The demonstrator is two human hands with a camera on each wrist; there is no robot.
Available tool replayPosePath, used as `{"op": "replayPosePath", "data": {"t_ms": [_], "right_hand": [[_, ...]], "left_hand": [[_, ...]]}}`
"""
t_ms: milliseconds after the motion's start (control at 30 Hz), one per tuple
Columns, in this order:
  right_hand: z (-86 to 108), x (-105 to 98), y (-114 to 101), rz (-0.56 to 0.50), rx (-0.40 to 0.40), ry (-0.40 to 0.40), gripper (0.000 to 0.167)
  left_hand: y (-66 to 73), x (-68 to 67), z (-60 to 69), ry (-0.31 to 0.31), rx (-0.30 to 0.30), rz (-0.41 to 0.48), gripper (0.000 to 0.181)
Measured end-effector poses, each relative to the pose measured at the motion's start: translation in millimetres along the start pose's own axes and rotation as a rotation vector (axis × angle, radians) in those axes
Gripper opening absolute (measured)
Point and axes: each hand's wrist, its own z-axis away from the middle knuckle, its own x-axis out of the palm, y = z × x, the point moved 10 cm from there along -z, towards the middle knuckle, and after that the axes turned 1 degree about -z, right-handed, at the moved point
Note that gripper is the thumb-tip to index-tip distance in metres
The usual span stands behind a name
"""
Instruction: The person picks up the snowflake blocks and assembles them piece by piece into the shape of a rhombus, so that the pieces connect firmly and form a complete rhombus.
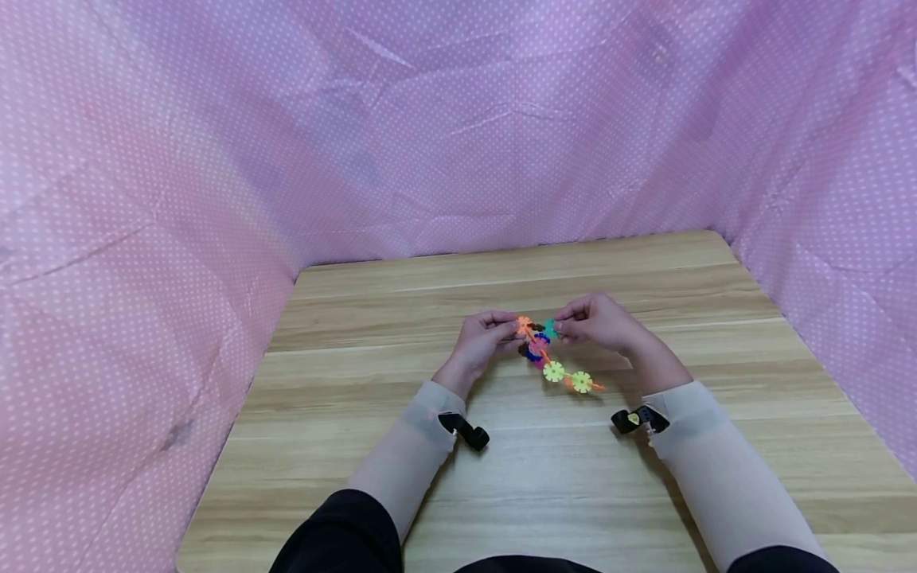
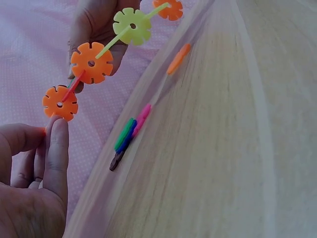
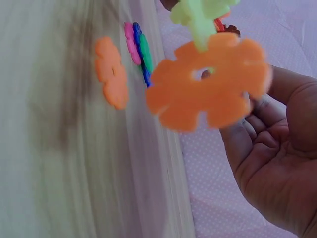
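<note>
Slotted plastic snowflake discs join edge to edge in a chain held up over the table. My left hand (image 1: 481,344) pinches an orange snowflake disc (image 2: 60,103) at one end by its rim. Opposite it, the fingertips of my right hand (image 1: 605,322) pinch a green snowflake disc (image 1: 550,329) close to that orange one. Along the chain come another orange disc (image 2: 92,72) and a yellow disc (image 2: 132,34). An orange disc (image 3: 208,94) at the near end looms large and blurred in the right wrist view.
Beneath the chain, loose discs lie on the wooden table (image 1: 344,446): an orange one (image 3: 112,74), and a cluster with pink (image 2: 142,120), green (image 2: 123,135), blue and brown pieces. Pink dotted cloth (image 1: 458,143) hangs around the table's back and sides.
</note>
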Motion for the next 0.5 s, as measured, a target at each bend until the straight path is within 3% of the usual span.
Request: {"op": "replayPosePath", "data": {"t_ms": [500], "right_hand": [[-1.1, 5.6, -1.6, -0.053, 0.0, 0.078, 0.024]], "left_hand": [[-2.4, -1.1, -1.7, 0.014, -0.011, 0.033, 0.018]]}}
